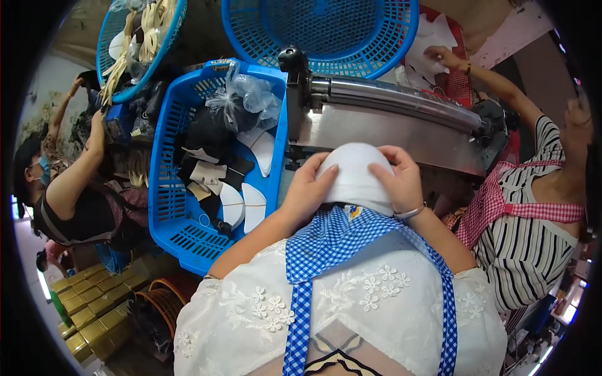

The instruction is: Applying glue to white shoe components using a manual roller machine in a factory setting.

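I see my left hand [307, 188] and right hand [398, 182] both pressed around a white rounded cup [354, 175], fingers curved over its top and gripping it from either side, just above my blue checked apron [326, 244]. Right behind the cup sits a grey metal machine [389, 125] with a shiny roller [401, 97]. To its left a blue rectangular basket [169, 194] holds black and white pieces, and a round blue basket [326, 31] lies farther off.

Blue baskets [164, 188], metal roller [401, 100]

Both hands [307, 188] [398, 178] forward, fingers [326, 170] curled.
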Demonstrator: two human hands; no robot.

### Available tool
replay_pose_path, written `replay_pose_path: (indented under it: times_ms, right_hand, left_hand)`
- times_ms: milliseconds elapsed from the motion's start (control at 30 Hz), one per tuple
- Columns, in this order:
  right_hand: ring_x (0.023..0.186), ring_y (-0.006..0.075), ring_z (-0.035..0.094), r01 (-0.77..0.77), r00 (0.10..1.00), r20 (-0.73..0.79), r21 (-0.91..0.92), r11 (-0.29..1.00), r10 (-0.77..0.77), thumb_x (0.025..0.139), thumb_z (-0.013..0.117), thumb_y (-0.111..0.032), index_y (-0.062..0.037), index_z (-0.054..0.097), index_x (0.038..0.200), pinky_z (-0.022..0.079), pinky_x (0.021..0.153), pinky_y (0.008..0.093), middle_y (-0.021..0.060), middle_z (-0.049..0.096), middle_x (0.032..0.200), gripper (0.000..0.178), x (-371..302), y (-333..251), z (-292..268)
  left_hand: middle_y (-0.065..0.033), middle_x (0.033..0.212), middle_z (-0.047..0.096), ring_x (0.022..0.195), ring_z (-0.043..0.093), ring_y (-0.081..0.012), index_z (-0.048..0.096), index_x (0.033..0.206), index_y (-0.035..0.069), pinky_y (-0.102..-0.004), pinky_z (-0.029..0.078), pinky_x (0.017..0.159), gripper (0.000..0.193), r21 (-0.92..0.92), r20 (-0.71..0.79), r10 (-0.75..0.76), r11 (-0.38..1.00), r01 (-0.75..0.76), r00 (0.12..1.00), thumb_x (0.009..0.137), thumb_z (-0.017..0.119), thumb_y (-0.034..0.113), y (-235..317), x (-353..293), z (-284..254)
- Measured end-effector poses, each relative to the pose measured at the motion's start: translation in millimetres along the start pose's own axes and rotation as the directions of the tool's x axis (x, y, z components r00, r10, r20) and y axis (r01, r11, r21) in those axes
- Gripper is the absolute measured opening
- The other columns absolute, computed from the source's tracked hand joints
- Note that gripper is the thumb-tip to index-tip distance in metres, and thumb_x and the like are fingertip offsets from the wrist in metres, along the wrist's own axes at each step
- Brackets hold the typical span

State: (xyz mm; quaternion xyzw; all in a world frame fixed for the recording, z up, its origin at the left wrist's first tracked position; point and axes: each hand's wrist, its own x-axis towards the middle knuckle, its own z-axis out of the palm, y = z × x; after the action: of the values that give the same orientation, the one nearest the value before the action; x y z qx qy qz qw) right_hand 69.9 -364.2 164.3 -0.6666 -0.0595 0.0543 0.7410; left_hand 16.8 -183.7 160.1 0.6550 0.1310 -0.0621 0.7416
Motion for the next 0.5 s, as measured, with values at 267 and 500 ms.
replay_pose_path:
  times_ms: [267,500]
  right_hand:
    - [0.057,0.0046,0.043,-0.037,0.999,0.002,-0.412,0.911,0.041,0.084,0.067,-0.014,-0.0013,0.061,0.078,0.037,0.052,0.0219,-0.0018,0.052,0.062,0.016,50.4,1.0,-49.4]
    - [0.059,0.0205,0.054,0.360,0.891,0.064,-0.703,0.613,-0.450,0.081,0.068,-0.019,0.0002,0.059,0.094,0.046,0.061,0.0329,0.0078,0.058,0.064,0.025,86.1,-28.9,-42.0]
  left_hand:
    - [-0.0053,0.081,0.065,0.071,0.058,-0.0101,0.063,0.099,-0.001,-0.0245,0.047,0.064,0.027,0.055,-0.065,0.240,0.970,-0.237,0.969,0.087,0.064,0.023,16.1,51.6,20.8]
    - [-0.0065,0.061,0.061,0.055,0.055,-0.0116,0.065,0.078,-0.002,-0.0293,0.043,0.051,0.036,0.340,-0.054,0.043,0.940,-0.022,0.998,0.088,0.061,0.032,10.1,72.0,21.6]
